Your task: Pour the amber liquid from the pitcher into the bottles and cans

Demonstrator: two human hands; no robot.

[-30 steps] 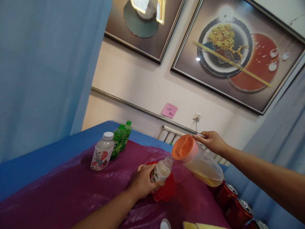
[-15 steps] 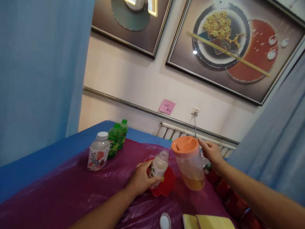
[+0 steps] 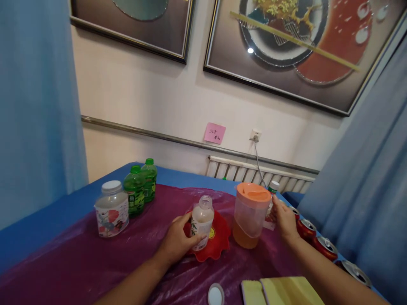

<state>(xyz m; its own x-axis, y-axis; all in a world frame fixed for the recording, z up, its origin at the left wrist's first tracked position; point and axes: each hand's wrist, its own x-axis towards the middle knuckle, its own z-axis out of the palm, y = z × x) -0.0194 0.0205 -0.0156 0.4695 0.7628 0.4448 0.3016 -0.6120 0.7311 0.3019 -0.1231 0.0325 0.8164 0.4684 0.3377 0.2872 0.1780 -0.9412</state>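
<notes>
My left hand (image 3: 179, 239) is wrapped round a small clear bottle (image 3: 202, 220) with a leaf-patterned label and no cap. That bottle is over a red scalloped plate (image 3: 219, 237). To its right is a clear plastic pitcher (image 3: 248, 216) with an orange lid (image 3: 253, 193) and yellowish liquid in its lower part. My right hand (image 3: 284, 218) is closed at the pitcher's right side, where the handle is; the fingers partly hide it. A white cap (image 3: 216, 294) lies on the table near the front.
Left stand a wide white-capped bottle (image 3: 112, 209) and two green bottles (image 3: 135, 190). Several red cans (image 3: 324, 248) line the right edge, and a white-capped bottle (image 3: 273, 186) is behind the pitcher. A folded yellow cloth (image 3: 286, 290) lies in front on the purple sheet (image 3: 133, 262).
The pitcher has gone from leaning to nearly upright and sits lower, with my right hand at its side. The small bottle is also straighter in my left hand. The camera view has shifted.
</notes>
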